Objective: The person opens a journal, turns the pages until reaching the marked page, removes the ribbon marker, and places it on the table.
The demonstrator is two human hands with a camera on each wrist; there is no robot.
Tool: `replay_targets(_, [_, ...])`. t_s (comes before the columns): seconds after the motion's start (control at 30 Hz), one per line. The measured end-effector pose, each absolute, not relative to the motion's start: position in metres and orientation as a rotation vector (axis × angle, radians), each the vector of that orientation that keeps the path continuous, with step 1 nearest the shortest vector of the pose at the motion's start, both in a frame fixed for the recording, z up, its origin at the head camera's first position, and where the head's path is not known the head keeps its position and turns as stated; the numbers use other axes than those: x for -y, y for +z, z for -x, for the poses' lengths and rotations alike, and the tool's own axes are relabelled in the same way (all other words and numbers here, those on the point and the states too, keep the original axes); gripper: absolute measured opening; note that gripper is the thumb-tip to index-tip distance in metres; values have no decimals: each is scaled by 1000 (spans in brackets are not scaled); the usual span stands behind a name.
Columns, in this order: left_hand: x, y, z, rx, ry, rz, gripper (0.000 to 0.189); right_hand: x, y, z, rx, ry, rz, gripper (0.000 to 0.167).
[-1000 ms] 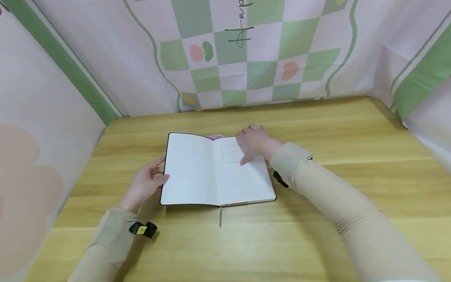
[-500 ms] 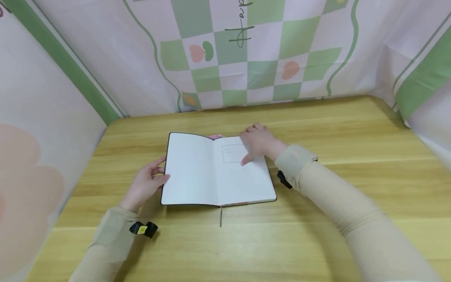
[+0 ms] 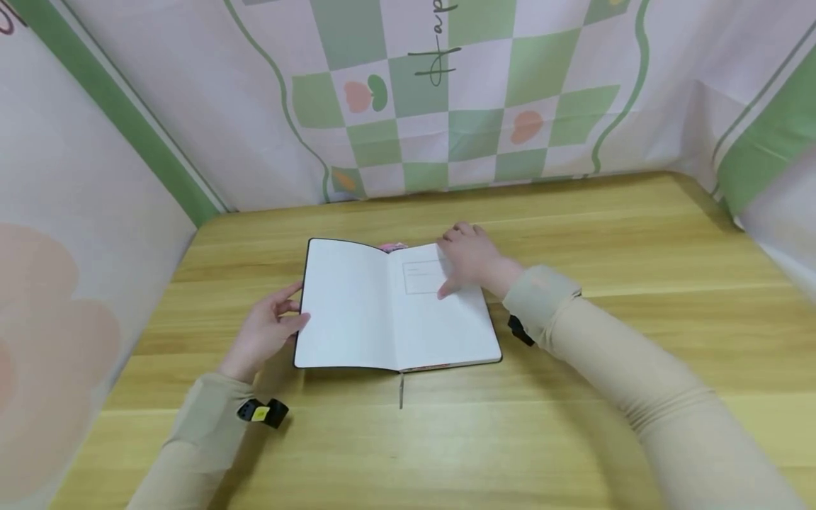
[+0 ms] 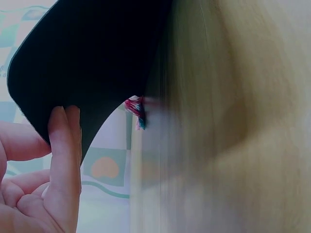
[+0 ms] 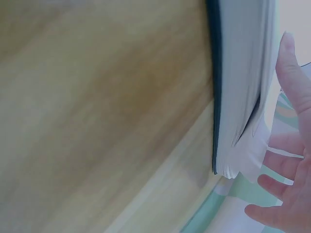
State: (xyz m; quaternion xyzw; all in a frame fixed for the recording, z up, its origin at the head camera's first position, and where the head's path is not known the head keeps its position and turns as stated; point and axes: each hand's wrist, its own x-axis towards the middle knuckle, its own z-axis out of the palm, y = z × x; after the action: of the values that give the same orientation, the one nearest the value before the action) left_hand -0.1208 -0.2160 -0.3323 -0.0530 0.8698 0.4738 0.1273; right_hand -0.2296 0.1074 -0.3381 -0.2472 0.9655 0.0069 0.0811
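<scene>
An open notebook (image 3: 347,304) with a dark cover and white pages lies on the table. Its right page (image 3: 446,329) bears a printed box with faint lines. My left hand (image 3: 264,333) holds the left cover's outer edge, thumb on the inner face and fingers behind; the left wrist view shows those fingertips against the black cover (image 4: 97,53), which is raised off the table. Over the upper right page corner lies my right hand (image 3: 472,258). The right wrist view shows its fingers (image 5: 284,162) spread near the page corner, where some pages (image 5: 255,121) stand slightly apart.
The wooden table (image 3: 605,248) carries the notebook. A thin ribbon (image 3: 401,391) hangs from the spine's near end, and a reddish tassel (image 4: 137,112) shows at the far end. Patterned cloth (image 3: 421,142) hangs behind the table and along both sides.
My right hand has shifted slightly right near the page's upper corner. The left hand keeps its hold on the cover, and the notebook stays open at the same pages.
</scene>
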Motion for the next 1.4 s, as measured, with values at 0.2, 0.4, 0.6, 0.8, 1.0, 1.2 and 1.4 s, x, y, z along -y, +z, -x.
replay_targets(0.2, [215, -331, 121, -2541, 1361, 158, 62, -111, -342, 229, -2870, 47, 765, 96])
replay_targets(0.4, [214, -329, 121, -2541, 1365, 149, 62, -115, -343, 232, -2838, -24, 763, 106])
replay_targets(0.6, [211, -328, 122, -2549, 1352, 143, 62, -117, -341, 235, -2833, -28, 752, 92])
replay_targets(0.8, [210, -325, 120, -2547, 1355, 150, 62, -107, -337, 230, -2913, 79, 746, 96])
replay_targets(1.0, [211, -324, 118, -2546, 1377, 153, 62, -99, -332, 223, -2918, 201, 742, 96])
replay_targets(1.2, [213, -327, 119, -2545, 1359, 158, 62, -102, -334, 220, -2926, 107, 737, 95])
replay_targets(1.4, [214, -330, 121, -2538, 1357, 167, 62, -106, -336, 222, -2944, 35, 747, 93])
